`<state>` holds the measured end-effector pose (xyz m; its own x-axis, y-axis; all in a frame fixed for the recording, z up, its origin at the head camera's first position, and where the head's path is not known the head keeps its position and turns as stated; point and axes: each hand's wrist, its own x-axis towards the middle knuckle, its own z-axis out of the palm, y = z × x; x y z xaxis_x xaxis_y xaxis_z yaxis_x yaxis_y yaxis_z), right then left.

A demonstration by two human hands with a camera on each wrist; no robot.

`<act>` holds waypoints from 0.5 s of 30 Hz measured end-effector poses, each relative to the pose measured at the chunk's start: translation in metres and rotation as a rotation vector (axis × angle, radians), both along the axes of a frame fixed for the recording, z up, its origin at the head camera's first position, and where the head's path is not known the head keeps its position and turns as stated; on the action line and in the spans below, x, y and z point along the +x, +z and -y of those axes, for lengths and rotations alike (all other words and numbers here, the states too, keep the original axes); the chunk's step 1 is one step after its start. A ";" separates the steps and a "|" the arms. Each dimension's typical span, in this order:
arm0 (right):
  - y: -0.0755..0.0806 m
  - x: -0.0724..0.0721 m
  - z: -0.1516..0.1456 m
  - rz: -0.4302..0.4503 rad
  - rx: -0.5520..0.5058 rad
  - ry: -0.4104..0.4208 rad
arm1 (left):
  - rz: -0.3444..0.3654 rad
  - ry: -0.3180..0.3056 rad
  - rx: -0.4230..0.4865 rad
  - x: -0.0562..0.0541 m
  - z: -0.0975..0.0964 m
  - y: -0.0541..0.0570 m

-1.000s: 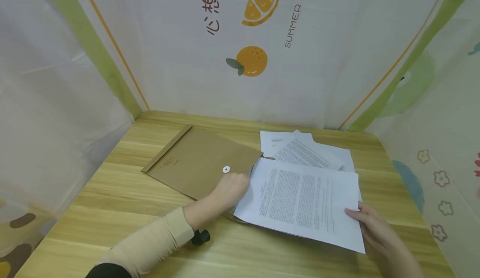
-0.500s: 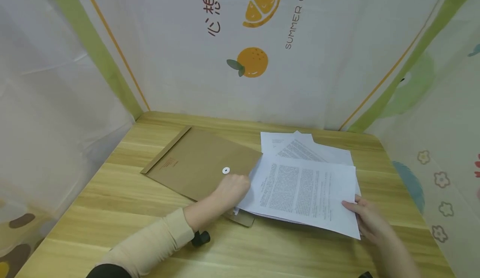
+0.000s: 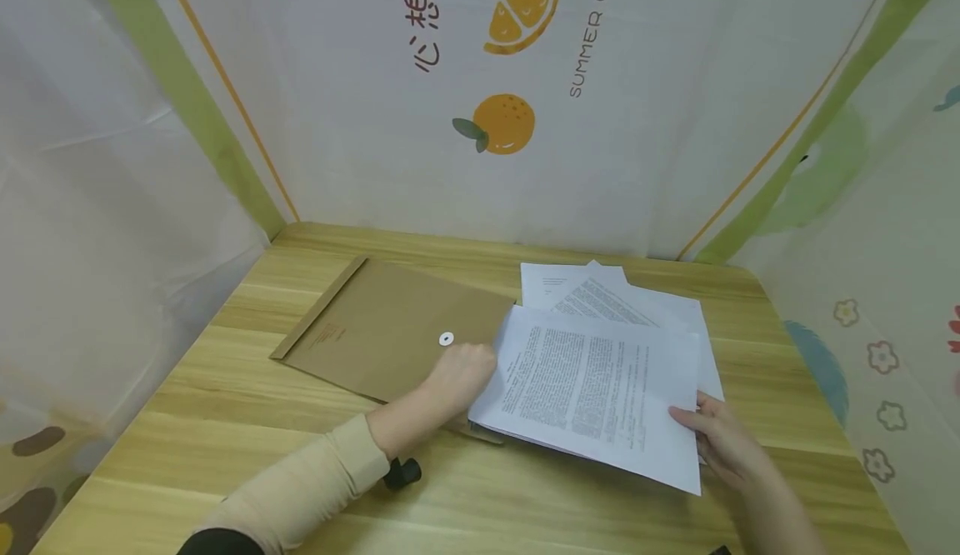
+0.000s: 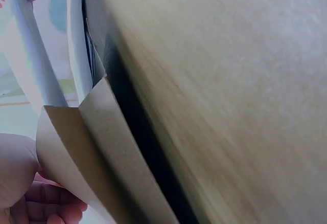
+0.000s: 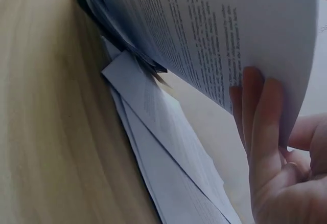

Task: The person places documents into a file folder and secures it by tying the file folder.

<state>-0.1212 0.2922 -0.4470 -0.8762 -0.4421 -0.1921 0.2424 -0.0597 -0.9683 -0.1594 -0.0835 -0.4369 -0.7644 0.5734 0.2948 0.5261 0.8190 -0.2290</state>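
Observation:
A brown paper document envelope (image 3: 397, 309) with a white round button lies flat on the table. My left hand (image 3: 463, 376) grips its right end, at the mouth. In the left wrist view the envelope's mouth (image 4: 115, 137) gapes, with fingers (image 4: 51, 198) curled at its raised side. My right hand (image 3: 723, 442) pinches the right edge of a printed paper sheet (image 3: 585, 380), thumb on top and fingers underneath. The sheet slopes, its left end at the envelope's mouth. From the right wrist view, the fingers lie straight along the underside of the sheet (image 5: 204, 35).
Several loose printed papers (image 3: 540, 276) lie overlapping behind the held sheet, towards the table's back right. A small black device (image 3: 402, 473) shows beside my left wrist. Printed cloth walls (image 3: 360, 155) enclose the wooden table (image 3: 247, 422) at the back and sides.
My right hand has moved slightly left with the sheet, whose right end dipped after a brief rise. The envelope has slid a little left. My left hand keeps its grip at the mouth.

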 end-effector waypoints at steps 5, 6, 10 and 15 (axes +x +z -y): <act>-0.001 0.000 -0.002 0.011 -0.058 0.018 | 0.000 -0.008 0.004 0.000 0.000 0.001; -0.002 -0.001 -0.001 0.022 -0.058 0.013 | -0.001 -0.009 0.005 0.000 0.000 0.001; -0.006 -0.005 0.009 0.039 -0.035 0.000 | -0.002 -0.017 0.009 0.000 0.000 0.000; -0.011 -0.014 0.032 0.030 0.016 -0.027 | -0.011 -0.035 0.027 0.000 -0.001 -0.001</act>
